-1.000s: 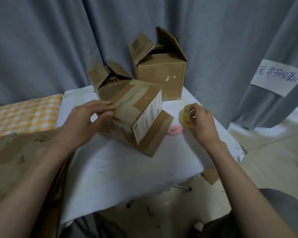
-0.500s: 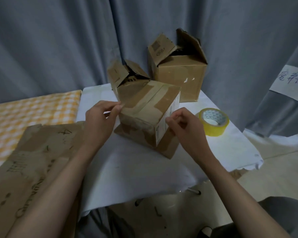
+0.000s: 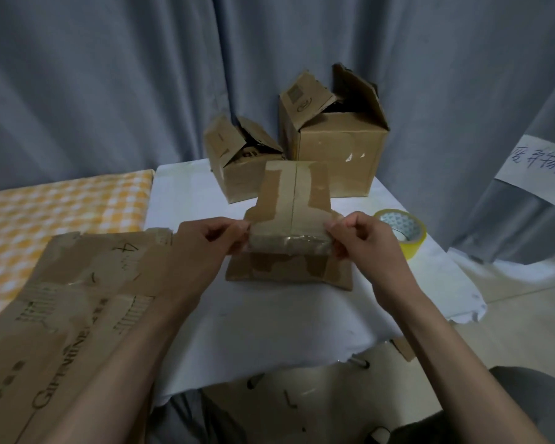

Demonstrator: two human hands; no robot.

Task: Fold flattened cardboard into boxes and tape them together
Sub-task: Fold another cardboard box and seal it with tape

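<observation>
A small cardboard box with old tape marks and a centre seam stands on the white table, its loose flap lying flat toward me. My left hand pinches the box's near left corner. My right hand pinches its near right corner. A strip of clear tape runs along the near edge between my fingers. A yellow tape roll lies on the table just right of my right hand.
Two folded boxes with open top flaps stand at the table's back: a small one and a larger one. Flattened cardboard lies at the left over a yellow checked cloth. Grey curtains hang behind, with a paper note at right.
My right hand left the tape roll on the table and came to the box. The box was turned square to me, and both hands now pinch its near corners.
</observation>
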